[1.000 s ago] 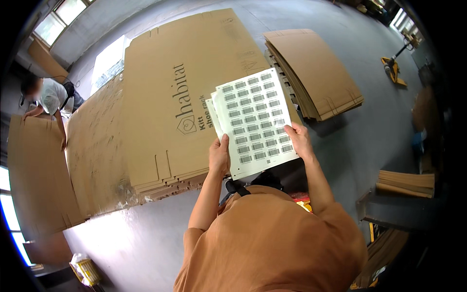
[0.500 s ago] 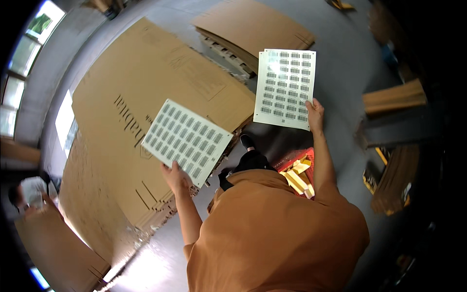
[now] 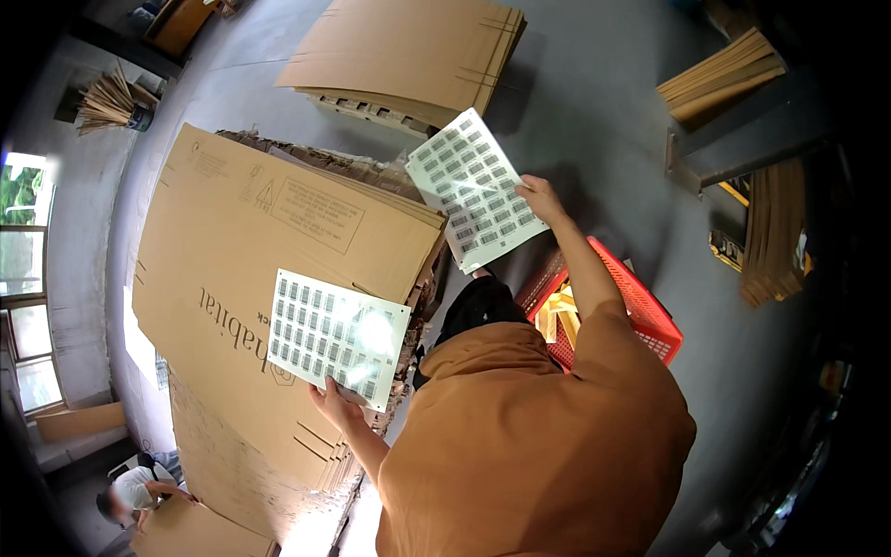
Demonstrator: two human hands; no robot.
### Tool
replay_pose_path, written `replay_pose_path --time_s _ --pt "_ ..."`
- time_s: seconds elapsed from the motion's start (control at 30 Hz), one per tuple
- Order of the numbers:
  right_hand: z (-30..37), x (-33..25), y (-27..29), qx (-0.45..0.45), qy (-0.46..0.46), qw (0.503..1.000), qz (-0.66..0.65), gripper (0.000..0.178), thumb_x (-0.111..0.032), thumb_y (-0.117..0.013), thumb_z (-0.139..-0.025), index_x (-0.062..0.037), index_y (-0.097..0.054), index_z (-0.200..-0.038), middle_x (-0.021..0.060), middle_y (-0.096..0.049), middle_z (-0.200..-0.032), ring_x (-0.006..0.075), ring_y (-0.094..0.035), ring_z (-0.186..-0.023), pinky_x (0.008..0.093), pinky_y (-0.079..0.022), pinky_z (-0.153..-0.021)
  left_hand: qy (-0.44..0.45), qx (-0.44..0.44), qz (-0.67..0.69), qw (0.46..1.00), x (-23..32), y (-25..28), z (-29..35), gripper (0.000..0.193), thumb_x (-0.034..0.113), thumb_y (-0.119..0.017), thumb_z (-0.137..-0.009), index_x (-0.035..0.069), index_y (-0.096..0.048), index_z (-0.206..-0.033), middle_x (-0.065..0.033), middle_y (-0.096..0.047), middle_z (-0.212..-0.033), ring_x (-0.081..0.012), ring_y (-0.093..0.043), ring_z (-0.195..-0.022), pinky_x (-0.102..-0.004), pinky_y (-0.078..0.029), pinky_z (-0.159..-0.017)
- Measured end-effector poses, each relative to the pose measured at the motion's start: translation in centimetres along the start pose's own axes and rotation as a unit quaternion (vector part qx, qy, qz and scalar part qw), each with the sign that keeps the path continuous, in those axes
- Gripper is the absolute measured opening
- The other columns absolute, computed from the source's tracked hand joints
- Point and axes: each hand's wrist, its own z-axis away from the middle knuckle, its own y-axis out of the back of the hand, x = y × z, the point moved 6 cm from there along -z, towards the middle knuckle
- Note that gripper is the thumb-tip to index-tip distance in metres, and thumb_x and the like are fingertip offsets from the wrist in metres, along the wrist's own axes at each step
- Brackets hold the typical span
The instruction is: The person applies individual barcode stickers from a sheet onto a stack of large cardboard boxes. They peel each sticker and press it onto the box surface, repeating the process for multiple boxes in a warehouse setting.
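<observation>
My left hand point(image 3: 336, 406) grips the lower edge of a white barcode label sheet point(image 3: 320, 325), held over the stacked cardboard. Bright glare covers part of that sheet. In my right hand point(image 3: 540, 198) is a second barcode label sheet point(image 3: 469, 209), tilted and pinched at its right edge; a doubled edge a moment earlier hints at more than one sheet. Below the sheets lies a large stack of flat printed cardboard point(image 3: 251, 232). Beside my right forearm stands a red plastic crate point(image 3: 640, 302) with yellow pieces point(image 3: 560, 306) inside.
Another cardboard stack point(image 3: 399, 51) rests on a pallet at the far side. To the right are a dark metal post point(image 3: 752, 148) and bundles of cardboard strips point(image 3: 775, 232). At lower left a person point(image 3: 139, 487) bends over a cardboard sheet point(image 3: 200, 529). Windows point(image 3: 28, 288) line the left wall.
My view has turned and shifted. The right sheet now leans to the left and sits closer to the cardboard stack; the left sheet is more upright. More of the red crate shows. Both hands keep their hold.
</observation>
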Motion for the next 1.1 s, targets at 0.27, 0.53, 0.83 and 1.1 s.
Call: replay_pose_path --time_s 0.27,0.53,0.83,1.1 --pt "-4.3 0.3 1.6 -0.053 0.007 0.996 0.068 0.027 -0.012 -0.060 -0.090 0.0033 -0.063 -0.111 0.0101 -0.070 -0.098 0.0146 -0.064 -0.088 0.0297 -0.049 -0.079 0.000 0.009 0.009 1.000 -0.4 0.0 -0.3 0.046 -0.005 -0.048 -0.094 0.002 -0.035 -0.138 -0.0164 -0.053 -0.124 -0.0234 -0.056 -0.107 -0.0337 -0.050 -0.090" --pt "-6.3 -3.0 -1.3 -0.128 -0.025 0.990 -0.051 0.023 -0.011 -0.057 -0.093 0.0039 -0.063 -0.109 0.0059 -0.068 -0.093 0.0097 -0.061 -0.083 0.0268 -0.048 -0.075 0.011 0.040 0.004 0.999 -0.4 0.2 0.2 0.046 -0.003 -0.049 -0.094 0.002 -0.035 -0.138 -0.0150 -0.056 -0.119 -0.0223 -0.057 -0.104 -0.0336 -0.051 -0.087" --pt "-9.0 2.0 -4.9 -0.184 -0.087 0.978 -0.042 0.023 -0.008 -0.063 -0.089 0.0006 -0.065 -0.111 0.0077 -0.069 -0.100 0.0136 -0.063 -0.088 0.0285 -0.049 -0.079 0.011 0.036 0.023 0.999 -0.5 -0.4 -0.1 0.045 -0.004 -0.050 -0.093 0.003 -0.038 -0.136 -0.0153 -0.057 -0.119 -0.0227 -0.058 -0.103 -0.0337 -0.051 -0.087" --pt "-7.3 1.8 -13.8 -0.330 -0.070 0.940 0.047 0.021 -0.012 -0.065 -0.087 -0.0006 -0.065 -0.104 0.0044 -0.067 -0.090 0.0126 -0.060 -0.082 0.0304 -0.048 -0.075 0.016 0.030 0.041 0.999 -1.2 0.5 -0.2 0.042 -0.003 -0.048 -0.095 0.003 -0.038 -0.135 -0.0160 -0.056 -0.122 -0.0233 -0.057 -0.106 -0.0344 -0.050 -0.090"
